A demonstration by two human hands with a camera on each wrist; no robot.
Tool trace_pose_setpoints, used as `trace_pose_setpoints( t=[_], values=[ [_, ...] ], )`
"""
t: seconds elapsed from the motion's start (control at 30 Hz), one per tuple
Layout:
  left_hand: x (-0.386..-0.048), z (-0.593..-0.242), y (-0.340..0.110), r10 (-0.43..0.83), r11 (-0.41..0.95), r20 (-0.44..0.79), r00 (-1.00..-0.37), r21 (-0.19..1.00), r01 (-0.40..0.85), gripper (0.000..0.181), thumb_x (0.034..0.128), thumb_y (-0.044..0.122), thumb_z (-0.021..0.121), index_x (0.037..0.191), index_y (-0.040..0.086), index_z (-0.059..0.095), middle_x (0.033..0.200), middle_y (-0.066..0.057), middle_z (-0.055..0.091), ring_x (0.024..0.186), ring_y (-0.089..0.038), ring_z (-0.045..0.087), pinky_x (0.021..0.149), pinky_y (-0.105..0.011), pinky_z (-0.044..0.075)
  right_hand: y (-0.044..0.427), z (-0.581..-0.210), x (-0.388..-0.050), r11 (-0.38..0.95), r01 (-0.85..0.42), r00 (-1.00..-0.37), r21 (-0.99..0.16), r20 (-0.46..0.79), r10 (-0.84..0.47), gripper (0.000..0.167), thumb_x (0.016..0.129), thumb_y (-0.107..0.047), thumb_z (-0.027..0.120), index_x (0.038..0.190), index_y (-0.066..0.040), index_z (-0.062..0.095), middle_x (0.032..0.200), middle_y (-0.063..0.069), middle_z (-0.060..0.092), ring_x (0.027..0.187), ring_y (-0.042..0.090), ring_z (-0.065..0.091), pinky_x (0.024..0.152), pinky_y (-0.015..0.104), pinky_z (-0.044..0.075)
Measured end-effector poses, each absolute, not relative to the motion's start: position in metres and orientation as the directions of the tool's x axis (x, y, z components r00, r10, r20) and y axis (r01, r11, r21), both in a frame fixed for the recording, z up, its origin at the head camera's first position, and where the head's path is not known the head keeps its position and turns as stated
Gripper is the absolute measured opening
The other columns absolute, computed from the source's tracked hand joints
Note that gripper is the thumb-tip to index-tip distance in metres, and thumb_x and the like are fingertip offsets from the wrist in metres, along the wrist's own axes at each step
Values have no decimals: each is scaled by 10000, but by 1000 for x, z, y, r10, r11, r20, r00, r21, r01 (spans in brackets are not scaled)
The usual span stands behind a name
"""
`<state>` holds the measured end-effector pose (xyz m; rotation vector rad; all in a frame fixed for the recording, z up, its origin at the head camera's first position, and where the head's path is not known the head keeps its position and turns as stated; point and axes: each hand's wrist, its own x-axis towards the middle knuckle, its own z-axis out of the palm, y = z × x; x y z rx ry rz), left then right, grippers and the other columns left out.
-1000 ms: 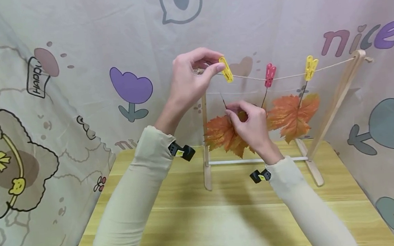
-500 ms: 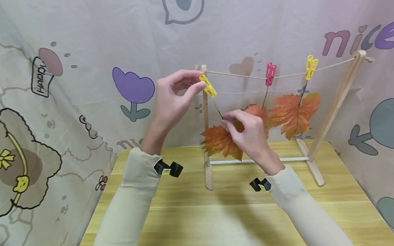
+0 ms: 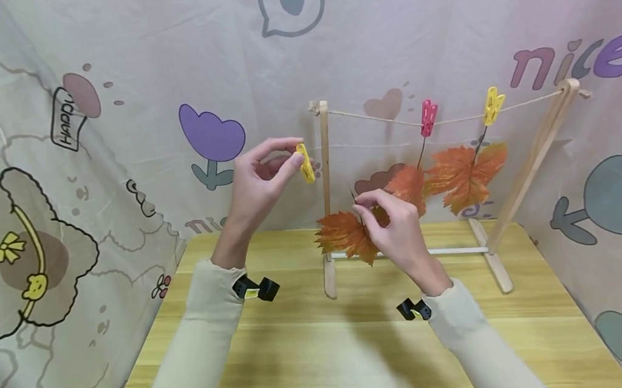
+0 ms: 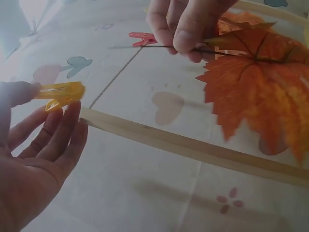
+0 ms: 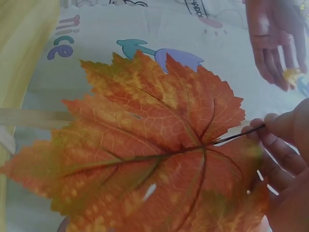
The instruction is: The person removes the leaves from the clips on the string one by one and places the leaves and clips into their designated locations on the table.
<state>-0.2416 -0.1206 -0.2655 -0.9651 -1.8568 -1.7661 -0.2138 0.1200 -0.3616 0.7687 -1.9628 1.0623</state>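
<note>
My left hand (image 3: pixel 259 177) pinches a yellow clothespin (image 3: pixel 305 164) between thumb and fingertips, left of the rack's left post. In the left wrist view the clothespin (image 4: pixel 60 93) grips nothing. My right hand (image 3: pixel 396 227) pinches the dark stem of an orange maple leaf (image 3: pixel 347 234), whose blade hangs below the fingers in front of the rack. The right wrist view shows this leaf (image 5: pixel 159 150) spread wide, its stem between thumb and fingers. A pink clothespin (image 3: pixel 429 118) and another yellow clothespin (image 3: pixel 493 106) on the cord each hold a leaf by its stem.
A wooden rack (image 3: pixel 326 174) with a cord (image 3: pixel 373 118) strung between its posts stands on the wood-grain table (image 3: pixel 300 341). A white rod (image 3: pixel 458 250) joins its feet. Behind and beside hangs a printed curtain (image 3: pixel 212 55).
My left hand has moved down and left with the yellow clothespin, away from the cord. My right hand has lowered the leaf slightly.
</note>
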Motion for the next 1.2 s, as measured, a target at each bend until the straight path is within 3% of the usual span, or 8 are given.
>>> trace_pose_setpoints(
  t=[0.23, 0.37, 0.47, 0.73, 0.9, 1.2],
  values=[
    [-234, -294, -131, 197, -76, 621, -758, 781, 620, 251, 972, -14, 666, 1215, -77, 681, 1035, -213, 694, 868, -281, 750, 820, -324, 609, 122, -373, -206, 398, -760, -599, -514, 792, -120, 79, 964, -1, 693, 1020, -40, 653, 900, 34, 734, 796, 149, 673, 602, 216, 469],
    [-231, -312, -136, 199, -71, 577, -792, 814, 576, 266, 966, -36, 669, 1230, -69, 677, 1005, -214, 696, 847, -260, 735, 817, -334, 609, 127, -381, -203, 340, -749, -633, -568, 766, -114, 75, 987, 15, 648, 1041, -33, 628, 896, 36, 737, 822, 166, 708, 620, 186, 483],
    [-227, -325, -140, 216, -65, 536, -816, 842, 536, 299, 965, -43, 668, 1264, -55, 667, 1074, -195, 675, 890, -267, 734, 864, -360, 601, 130, -388, -201, 305, -738, -654, -602, 749, -103, 105, 987, 39, 633, 1063, -31, 615, 894, 39, 740, 824, 174, 721, 651, 190, 518],
    [-220, -358, -144, 229, -3, 442, -867, 891, 454, 353, 963, -61, 654, 1315, -78, 628, 1229, -227, 614, 1102, -309, 664, 955, -317, 556, 135, -405, -193, 293, -704, -690, -647, 721, -63, 114, 994, 124, 553, 1081, 49, 552, 802, 102, 721, 763, 253, 703, 597, 215, 461],
    [-217, -377, -148, 195, 56, 420, -886, 897, 438, 340, 950, -20, 699, 1285, -60, 655, 1204, -196, 650, 1079, -251, 641, 917, -263, 564, 135, -402, -182, 289, -670, -723, -683, 689, -46, 82, 994, 153, 522, 1069, 120, 530, 754, 181, 695, 705, 344, 666, 556, 224, 453],
    [-213, -411, -153, 151, 38, 353, -923, 931, 362, 351, 933, -54, 705, 1282, -52, 660, 1243, -225, 640, 1100, -285, 628, 892, -255, 573, 141, -416, -177, 281, -596, -789, -752, 613, -33, 64, 1017, 111, 520, 1077, 116, 541, 744, 196, 694, 662, 366, 645, 541, 231, 456]
  ],
)
